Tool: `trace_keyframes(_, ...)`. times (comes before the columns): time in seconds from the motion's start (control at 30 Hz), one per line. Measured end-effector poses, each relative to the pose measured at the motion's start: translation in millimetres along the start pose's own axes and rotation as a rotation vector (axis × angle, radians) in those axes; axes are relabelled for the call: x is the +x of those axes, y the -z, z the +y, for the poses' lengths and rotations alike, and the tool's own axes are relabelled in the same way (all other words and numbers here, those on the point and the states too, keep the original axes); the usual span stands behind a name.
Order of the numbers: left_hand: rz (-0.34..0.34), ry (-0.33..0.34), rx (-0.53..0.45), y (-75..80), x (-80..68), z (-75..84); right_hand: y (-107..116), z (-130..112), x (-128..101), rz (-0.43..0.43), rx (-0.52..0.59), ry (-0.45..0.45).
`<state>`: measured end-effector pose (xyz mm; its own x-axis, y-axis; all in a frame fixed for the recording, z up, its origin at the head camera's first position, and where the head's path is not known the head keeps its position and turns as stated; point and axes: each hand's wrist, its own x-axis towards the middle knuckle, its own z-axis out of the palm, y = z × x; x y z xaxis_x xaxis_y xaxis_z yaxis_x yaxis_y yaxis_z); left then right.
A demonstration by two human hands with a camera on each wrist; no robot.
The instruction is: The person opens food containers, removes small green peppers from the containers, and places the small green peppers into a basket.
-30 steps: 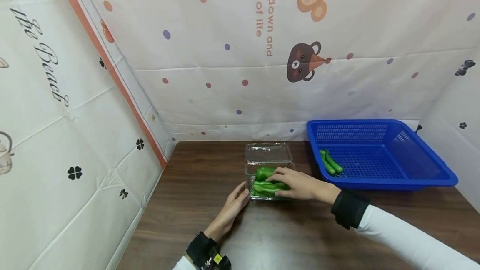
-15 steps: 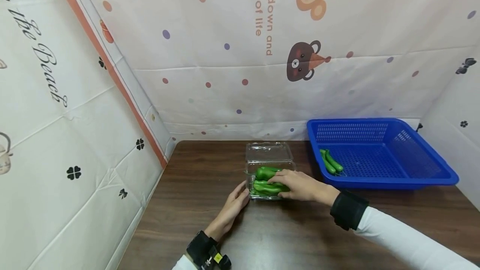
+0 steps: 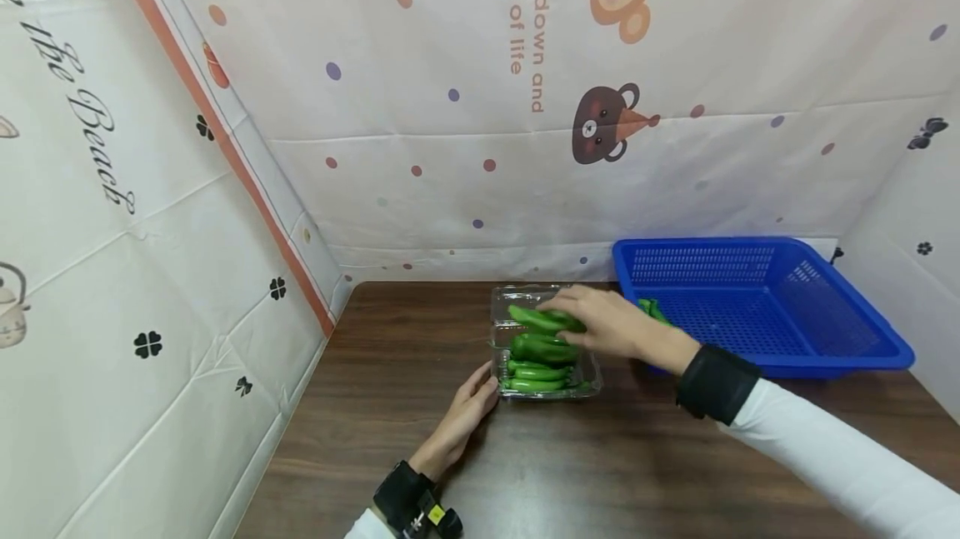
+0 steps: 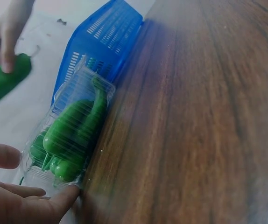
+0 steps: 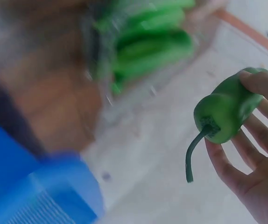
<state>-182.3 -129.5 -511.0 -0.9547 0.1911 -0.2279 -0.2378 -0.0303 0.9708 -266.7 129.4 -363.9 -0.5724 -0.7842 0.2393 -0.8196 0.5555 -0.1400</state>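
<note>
My right hand (image 3: 611, 322) holds a green pepper (image 3: 536, 320) between thumb and fingers, raised over the back of a clear plastic box (image 3: 592, 378). In the right wrist view the stem of that green pepper (image 5: 225, 116) points away from the palm. Inside the box lie a thick green pepper (image 3: 542, 348) and several thinner green peppers (image 3: 534, 384). At the box's left end rests my left hand (image 3: 457, 418). The left wrist view has its thumb and extended fingers (image 4: 61, 200) touching that end, without a curl round it.
The box's clear lid (image 3: 512, 297) stands open toward the wall. A blue perforated basket (image 3: 787, 368) sits right of the box, with a few slim green peppers (image 3: 651, 308) at its left side, partly behind the right arm. Printed cloth (image 3: 420, 206) covers the walls around the brown table (image 3: 390, 339).
My right hand has risen out of the box and moved back, now lifting a green pepper. The peppers beneath it have come into sight. My left hand has stayed in place.
</note>
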Motion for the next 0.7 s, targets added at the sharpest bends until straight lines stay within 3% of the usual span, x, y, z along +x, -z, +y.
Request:
trace_keyframes(0.37,-0.007,-0.011,-0.004,-1.1,0.7,3.3,87.8,24.6,15.6,0.282,-0.134,-0.069)
trace_keyframes(0.53,-0.014,-0.017,-0.003,-2.9,0.8,1.9,108.1,33.1,11.5,0.422,-0.151,-0.157)
trace_keyframes(0.7,-0.001,-0.018,0.011,-1.8,-2.0,-0.1,115.9,45.4,8.0,0.477,-0.12,-0.305)
